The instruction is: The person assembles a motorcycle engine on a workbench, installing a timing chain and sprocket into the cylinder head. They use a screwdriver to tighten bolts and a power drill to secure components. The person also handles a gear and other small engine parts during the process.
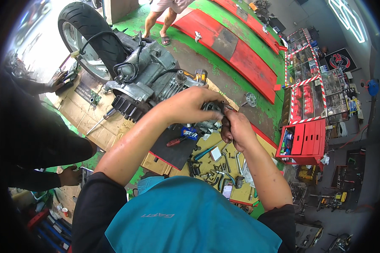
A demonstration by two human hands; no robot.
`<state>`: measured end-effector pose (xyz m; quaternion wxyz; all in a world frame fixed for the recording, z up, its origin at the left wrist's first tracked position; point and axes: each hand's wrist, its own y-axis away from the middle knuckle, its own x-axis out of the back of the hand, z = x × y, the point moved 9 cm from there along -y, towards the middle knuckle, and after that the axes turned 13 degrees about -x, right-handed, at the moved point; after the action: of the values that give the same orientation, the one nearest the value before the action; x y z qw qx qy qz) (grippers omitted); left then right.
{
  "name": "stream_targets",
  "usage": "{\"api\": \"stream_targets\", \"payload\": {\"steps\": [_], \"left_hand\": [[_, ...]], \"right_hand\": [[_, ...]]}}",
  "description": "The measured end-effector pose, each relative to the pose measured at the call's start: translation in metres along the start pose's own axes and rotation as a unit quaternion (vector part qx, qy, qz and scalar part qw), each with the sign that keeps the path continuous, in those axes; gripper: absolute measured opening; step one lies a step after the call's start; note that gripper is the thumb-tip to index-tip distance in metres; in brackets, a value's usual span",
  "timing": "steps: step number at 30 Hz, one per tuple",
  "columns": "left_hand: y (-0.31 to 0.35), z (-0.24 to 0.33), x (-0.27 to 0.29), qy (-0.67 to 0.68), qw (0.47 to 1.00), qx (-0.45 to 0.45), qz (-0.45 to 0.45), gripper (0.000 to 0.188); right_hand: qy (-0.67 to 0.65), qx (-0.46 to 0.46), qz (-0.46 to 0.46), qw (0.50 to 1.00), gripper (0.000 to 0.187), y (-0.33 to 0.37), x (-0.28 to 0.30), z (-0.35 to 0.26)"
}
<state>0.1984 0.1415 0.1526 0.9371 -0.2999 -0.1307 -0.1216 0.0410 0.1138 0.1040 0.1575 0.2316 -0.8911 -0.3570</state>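
My left hand (pixel 197 105) reaches in beside the scooter engine (pixel 150 69), its fingers bent toward my right hand. The right hand (pixel 239 130) is closed, thumb up, with dark grease on its fingers. Between the two hands is a small dark piece (pixel 223 105), mostly covered by fingers, so its kind does not show. Silvery metal parts lie partly hidden beneath my hands. The engine lies on cardboard, joined to a rear wheel (pixel 93 42) with a black tyre. A yellow and black power tool (pixel 201 76) stands just beyond my left hand.
Hand tools and a phone (pixel 227 190) crowd the yellow bench top (pixel 204 168) before me. A screwdriver (pixel 100 122) lies on the cardboard. At left is a person in dark sleeves (pixel 50 143); another stands beyond the engine. A red tool cabinet (pixel 304 143) is at right.
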Motion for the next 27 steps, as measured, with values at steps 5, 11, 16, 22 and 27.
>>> {"api": "stream_targets", "payload": {"steps": [5, 11, 16, 22, 27], "left_hand": [[-0.018, -0.012, -0.007, -0.086, 0.996, 0.006, 0.007, 0.026], [-0.037, -0.036, -0.009, -0.098, 0.994, -0.034, -0.039, 0.031], [-0.048, -0.051, -0.015, 0.012, 0.981, 0.134, -0.138, 0.039], [-0.047, -0.048, -0.013, 0.032, 0.990, 0.087, -0.108, 0.036], [-0.042, -0.052, -0.006, 0.095, 0.994, 0.041, -0.039, 0.030]], "right_hand": [[0.231, 0.171, 0.119, 0.950, 0.034, 0.001, 0.014, -0.014], [0.516, 0.518, 0.202, 0.651, 0.024, 0.077, -0.025, -0.062], [0.661, 0.550, 0.171, 0.481, 0.039, 0.070, -0.031, -0.057], [0.653, 0.582, 0.153, 0.460, 0.034, 0.066, -0.035, -0.053], [0.661, 0.552, 0.158, 0.482, 0.027, 0.055, -0.031, -0.047]]}}
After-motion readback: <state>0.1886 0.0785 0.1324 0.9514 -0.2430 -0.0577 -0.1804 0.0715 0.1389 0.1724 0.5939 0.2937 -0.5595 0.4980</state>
